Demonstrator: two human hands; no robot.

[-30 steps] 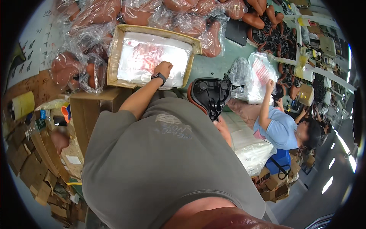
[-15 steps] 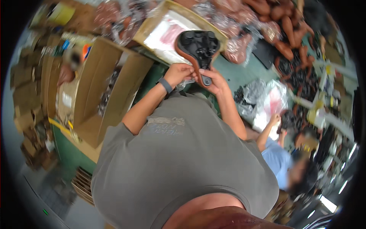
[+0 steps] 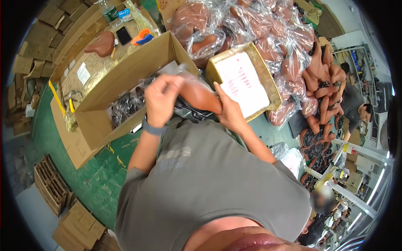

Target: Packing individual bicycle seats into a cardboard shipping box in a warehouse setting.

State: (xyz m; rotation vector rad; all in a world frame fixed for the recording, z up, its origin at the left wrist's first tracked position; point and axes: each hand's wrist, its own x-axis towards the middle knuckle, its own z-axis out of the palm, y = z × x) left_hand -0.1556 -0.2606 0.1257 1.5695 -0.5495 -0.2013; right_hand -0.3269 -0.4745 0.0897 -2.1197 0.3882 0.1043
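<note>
A brown bicycle saddle [image 3: 200, 95] hangs before my chest, its smooth top turned up and black underside parts showing along the lower edge. My right hand [image 3: 231, 112] grips its right end, thumb along the side. At the other end is my left hand [image 3: 161, 100], a dark band on its wrist; its fingers are curled together against the saddle's edge and slightly smeared, and what they pinch is hidden. Just beyond my left hand stands an open cardboard box [image 3: 121, 75] holding several plastic-wrapped dark pieces [image 3: 125, 108].
Past my right hand is a shallow box [image 3: 274, 90] with a white printed sheet [image 3: 245, 85]. Plastic-wrapped brown saddles [image 3: 255, 21] pile up behind it. A tape dispenser [image 3: 142, 37], phone [image 3: 123, 36] and bottle [image 3: 109, 14] lie far left. Folded cardboard [image 3: 50, 184] stands lower left; co-workers are at right.
The saddle has been turned over from black underside to brown top and carried left toward the open box. My left hand has shifted to its left end. The view has swung right.
</note>
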